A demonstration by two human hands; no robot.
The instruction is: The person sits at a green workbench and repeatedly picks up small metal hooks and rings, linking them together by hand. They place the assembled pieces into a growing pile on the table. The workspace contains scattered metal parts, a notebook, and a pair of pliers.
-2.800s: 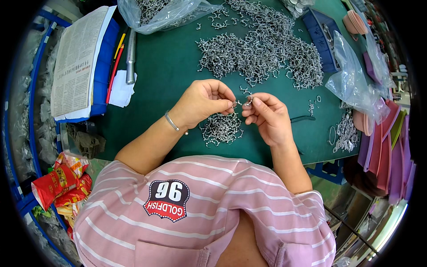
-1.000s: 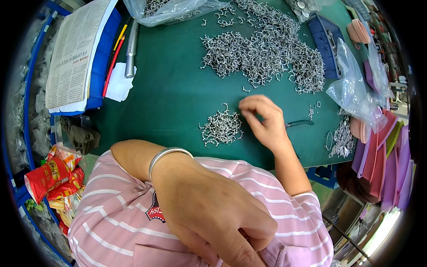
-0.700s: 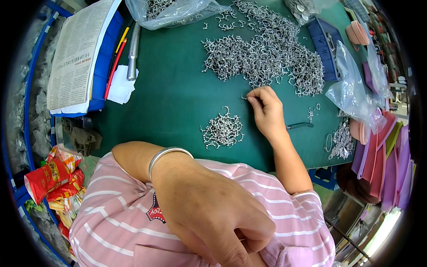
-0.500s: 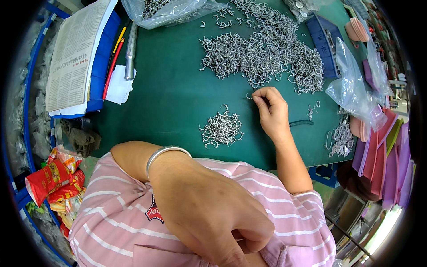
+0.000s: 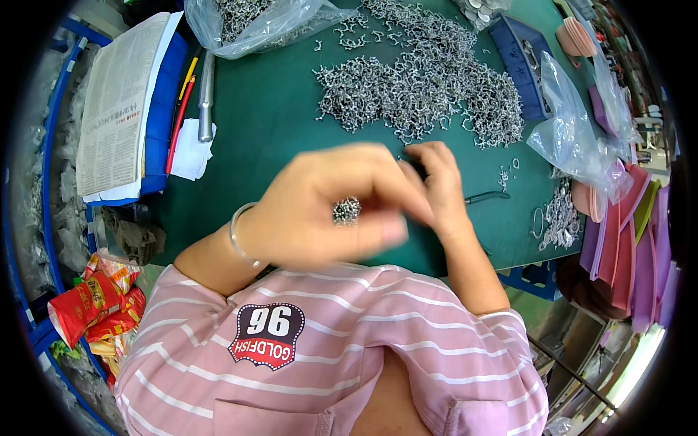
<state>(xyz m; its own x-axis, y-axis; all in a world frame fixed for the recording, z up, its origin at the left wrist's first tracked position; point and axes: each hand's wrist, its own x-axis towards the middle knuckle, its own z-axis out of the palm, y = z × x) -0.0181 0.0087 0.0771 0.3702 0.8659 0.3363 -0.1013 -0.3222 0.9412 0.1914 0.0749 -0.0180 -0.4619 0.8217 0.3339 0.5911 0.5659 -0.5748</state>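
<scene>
A green tabletop point(image 5: 276, 131) carries a large heap of small metal hooks point(image 5: 429, 87) at 12 o'clock. The blurred left hand point(image 5: 327, 207), fingers curled, hides most of a small hook pile point(image 5: 347, 210). The right hand point(image 5: 436, 185) pinches at the tabletop; its piece and orientation are unreadable.

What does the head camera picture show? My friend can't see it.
Two hands, left hand blurred and right hand, meet above a green table beside a big heap of small silver metal hooks.
</scene>
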